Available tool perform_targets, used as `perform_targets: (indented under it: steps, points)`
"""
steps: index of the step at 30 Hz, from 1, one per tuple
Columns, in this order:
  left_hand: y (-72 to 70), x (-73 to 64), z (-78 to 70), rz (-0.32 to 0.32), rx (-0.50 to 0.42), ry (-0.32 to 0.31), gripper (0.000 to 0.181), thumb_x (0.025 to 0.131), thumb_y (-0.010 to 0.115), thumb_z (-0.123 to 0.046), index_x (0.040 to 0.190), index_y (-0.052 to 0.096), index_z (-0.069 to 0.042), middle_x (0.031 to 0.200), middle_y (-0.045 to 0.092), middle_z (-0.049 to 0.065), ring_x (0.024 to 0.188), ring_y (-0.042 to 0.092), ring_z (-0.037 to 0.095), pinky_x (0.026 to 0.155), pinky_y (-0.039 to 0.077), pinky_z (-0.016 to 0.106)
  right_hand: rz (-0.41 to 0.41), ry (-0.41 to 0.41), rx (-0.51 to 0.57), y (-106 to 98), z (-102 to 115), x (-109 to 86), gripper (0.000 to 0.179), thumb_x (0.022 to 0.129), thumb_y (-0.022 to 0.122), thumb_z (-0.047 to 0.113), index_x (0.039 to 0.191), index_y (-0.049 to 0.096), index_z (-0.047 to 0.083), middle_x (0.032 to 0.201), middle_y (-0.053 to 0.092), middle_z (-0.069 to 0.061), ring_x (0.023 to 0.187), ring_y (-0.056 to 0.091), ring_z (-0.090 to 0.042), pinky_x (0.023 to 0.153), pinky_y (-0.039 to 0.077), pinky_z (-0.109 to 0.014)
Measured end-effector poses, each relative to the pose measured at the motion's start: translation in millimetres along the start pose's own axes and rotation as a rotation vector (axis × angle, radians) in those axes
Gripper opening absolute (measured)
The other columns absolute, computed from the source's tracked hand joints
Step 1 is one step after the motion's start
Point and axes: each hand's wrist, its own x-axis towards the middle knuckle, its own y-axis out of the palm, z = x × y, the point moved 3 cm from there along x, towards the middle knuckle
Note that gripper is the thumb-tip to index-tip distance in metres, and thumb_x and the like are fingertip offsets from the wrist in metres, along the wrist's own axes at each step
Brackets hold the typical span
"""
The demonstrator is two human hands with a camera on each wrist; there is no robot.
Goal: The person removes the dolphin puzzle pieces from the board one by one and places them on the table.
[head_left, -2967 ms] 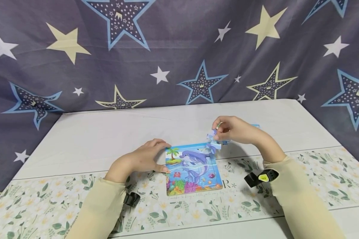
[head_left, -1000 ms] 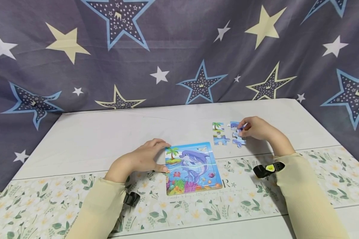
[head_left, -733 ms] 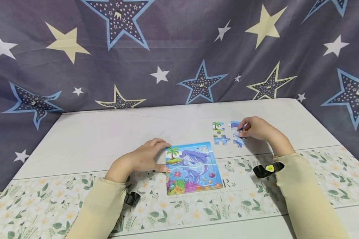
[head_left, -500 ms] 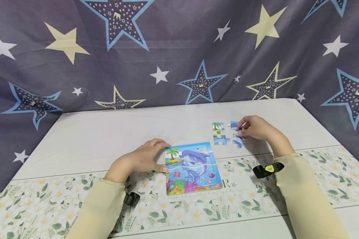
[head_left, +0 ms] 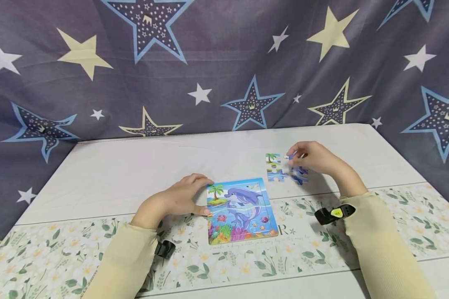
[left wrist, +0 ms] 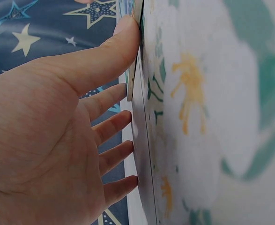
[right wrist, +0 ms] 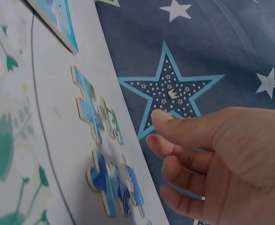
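A jigsaw board (head_left: 243, 211) with a dolphin picture lies flat on the table. My left hand (head_left: 181, 195) rests at its left edge, index fingertip at the far corner and thumb farther down. In the left wrist view the thumb (left wrist: 114, 49) touches the board's edge and the fingers are extended. My right hand (head_left: 314, 158) hovers over loose purple-blue dolphin puzzle pieces (head_left: 300, 177), partly covering them. The right wrist view shows its fingers loosely bent, holding nothing, apart from the pieces (right wrist: 102, 183). Left of them lie a palm-tree piece (head_left: 272, 158) and a blue piece (head_left: 275, 176).
A white table cover (head_left: 142, 166) has a floral band (head_left: 194, 265) across its front part. Behind the table hangs a dark curtain (head_left: 217, 54) with stars. Black wrist straps (head_left: 165, 249) sit on both sleeves.
Three seconds ago my right hand held purple-blue pieces at the board's upper right corner. They now lie right of the palm-tree piece. The hand has just lifted off, slightly leftward. Left hand unmoved.
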Motion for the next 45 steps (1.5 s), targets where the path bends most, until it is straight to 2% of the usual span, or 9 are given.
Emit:
perform_targets:
  steps: [8, 13, 16, 20, 26, 37, 45]
  points:
    - [0.2, -0.3, 0.2, -0.003, 0.0, 0.001, 0.086, 0.084, 0.077, -0.044, 0.153, 0.036, -0.015, 0.159, 0.024, 0.011, 0.147, 0.018, 0.037, 0.116, 0.02, 0.06, 0.077, -0.087, 0.117, 18, 15, 4.2, 0.024, 0.092, 0.071, 0.009, 0.111, 0.065, -0.004, 0.091, 0.066, -0.009, 0.078, 0.059, -0.02, 0.067, 0.05, -0.03]
    - [0.1, -0.4, 0.4, -0.005, 0.001, -0.001, 0.085, 0.084, 0.077, -0.044, 0.153, 0.036, -0.016, 0.159, 0.024, 0.011, 0.147, 0.018, 0.037, 0.116, 0.02, 0.06, 0.161, -0.124, 0.15, 29, 26, 4.9, 0.024, 0.093, 0.069, 0.008, 0.114, 0.064, -0.004, 0.095, 0.067, -0.009, 0.086, 0.063, -0.025, 0.074, 0.052, -0.034]
    - [0.1, -0.5, 0.2, -0.004, 0.003, -0.006, 0.085, 0.084, 0.077, -0.043, 0.153, 0.036, -0.016, 0.159, 0.024, 0.011, 0.147, 0.018, 0.037, 0.116, 0.02, 0.06, 0.216, -0.129, 0.161, 35, 31, 4.7, 0.024, 0.094, 0.068, 0.007, 0.114, 0.064, -0.003, 0.093, 0.067, -0.008, 0.085, 0.063, -0.029, 0.072, 0.051, -0.037]
    - [0.2, 0.1, -0.4, -0.003, 0.004, -0.006, 0.085, 0.084, 0.077, -0.043, 0.153, 0.036, -0.016, 0.159, 0.024, 0.011, 0.147, 0.018, 0.037, 0.116, 0.02, 0.059, 0.271, -0.139, 0.157, 41, 38, 3.6, 0.025, 0.093, 0.069, 0.008, 0.115, 0.063, -0.003, 0.091, 0.065, -0.006, 0.08, 0.061, -0.028, 0.068, 0.05, -0.036]
    - [-0.4, 1.0, -1.8, -0.005, 0.005, 0.004, 0.085, 0.084, 0.077, -0.044, 0.153, 0.037, -0.014, 0.158, 0.026, 0.012, 0.146, 0.019, 0.038, 0.115, 0.021, 0.06, 0.33, -0.174, 0.159, 47, 51, -0.1, 0.026, 0.092, 0.071, 0.009, 0.114, 0.064, -0.003, 0.09, 0.064, -0.006, 0.076, 0.059, -0.027, 0.068, 0.048, -0.034]
    - [-0.5, 0.5, -0.8, -0.005, 0.006, -0.005, 0.084, 0.084, 0.077, -0.043, 0.153, 0.037, -0.016, 0.158, 0.026, 0.011, 0.146, 0.019, 0.037, 0.115, 0.021, 0.061, 0.358, -0.223, 0.093, 56, 62, -2.2, 0.021, 0.09, 0.074, 0.009, 0.108, 0.067, 0.001, 0.087, 0.064, -0.001, 0.075, 0.06, -0.017, 0.068, 0.049, -0.033]
    - [0.7, 1.4, 0.1, -0.004, 0.008, -0.002, 0.084, 0.084, 0.077, -0.043, 0.153, 0.037, -0.016, 0.158, 0.026, 0.011, 0.146, 0.019, 0.037, 0.115, 0.021, 0.061, 0.44, -0.279, 0.087, 64, 65, -5.2, 0.019, 0.087, 0.076, 0.006, 0.104, 0.07, 0.004, 0.084, 0.065, 0.001, 0.069, 0.057, -0.016, 0.064, 0.047, -0.029]
